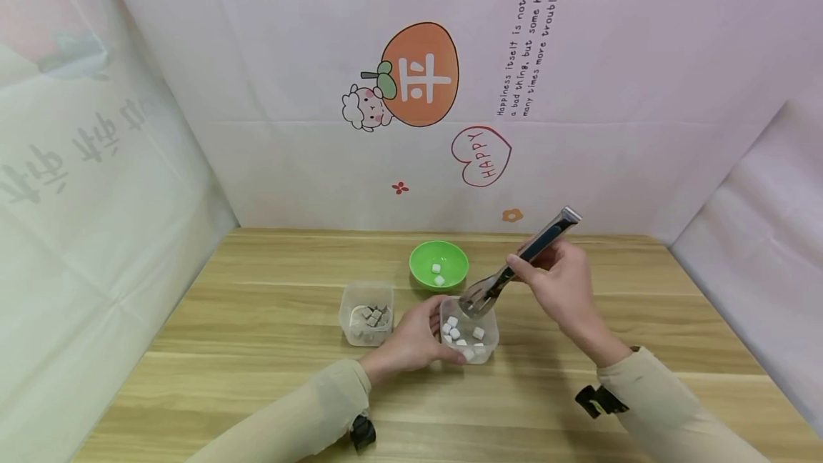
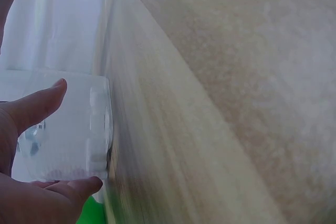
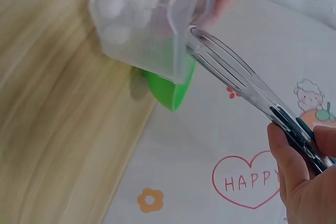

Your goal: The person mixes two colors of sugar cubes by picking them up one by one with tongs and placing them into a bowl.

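The left grip hugs the box of white cubes, low middle in the frame. The right grip pinches tongs at its rim. Picking a cube seems underway; next, tongs should dip and squeeze.

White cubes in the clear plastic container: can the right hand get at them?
Likely yes: the right hand holds the tongs near the rim of the clear plastic container, which the left hand grips, and no lid covers the white cubes.
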`<state>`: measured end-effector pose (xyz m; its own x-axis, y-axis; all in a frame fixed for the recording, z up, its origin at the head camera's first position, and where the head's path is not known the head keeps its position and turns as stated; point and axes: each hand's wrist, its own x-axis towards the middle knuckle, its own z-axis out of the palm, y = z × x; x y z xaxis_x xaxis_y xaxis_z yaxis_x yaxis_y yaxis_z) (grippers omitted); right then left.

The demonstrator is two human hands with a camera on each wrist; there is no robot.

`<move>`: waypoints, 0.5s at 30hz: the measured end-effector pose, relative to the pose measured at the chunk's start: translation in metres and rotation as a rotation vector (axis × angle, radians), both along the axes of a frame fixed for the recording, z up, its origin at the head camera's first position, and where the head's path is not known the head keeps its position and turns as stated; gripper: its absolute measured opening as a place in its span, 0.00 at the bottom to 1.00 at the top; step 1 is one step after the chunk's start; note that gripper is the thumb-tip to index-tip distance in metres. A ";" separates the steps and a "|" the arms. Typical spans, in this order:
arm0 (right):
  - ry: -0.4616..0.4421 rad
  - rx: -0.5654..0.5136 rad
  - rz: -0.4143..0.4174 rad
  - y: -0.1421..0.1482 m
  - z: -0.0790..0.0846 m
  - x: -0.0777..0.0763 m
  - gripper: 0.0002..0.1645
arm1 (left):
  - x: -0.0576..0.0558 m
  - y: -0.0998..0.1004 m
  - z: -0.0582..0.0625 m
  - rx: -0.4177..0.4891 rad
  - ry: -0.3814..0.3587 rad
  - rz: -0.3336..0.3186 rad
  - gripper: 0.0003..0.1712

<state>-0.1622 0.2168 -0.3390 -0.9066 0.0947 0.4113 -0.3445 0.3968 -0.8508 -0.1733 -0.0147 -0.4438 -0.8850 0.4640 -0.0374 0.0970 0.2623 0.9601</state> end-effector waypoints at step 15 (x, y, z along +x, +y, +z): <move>-0.147 -0.244 -0.049 -0.002 0.016 -0.041 0.13 | -0.001 0.001 -0.002 0.035 -0.015 -0.010 0.59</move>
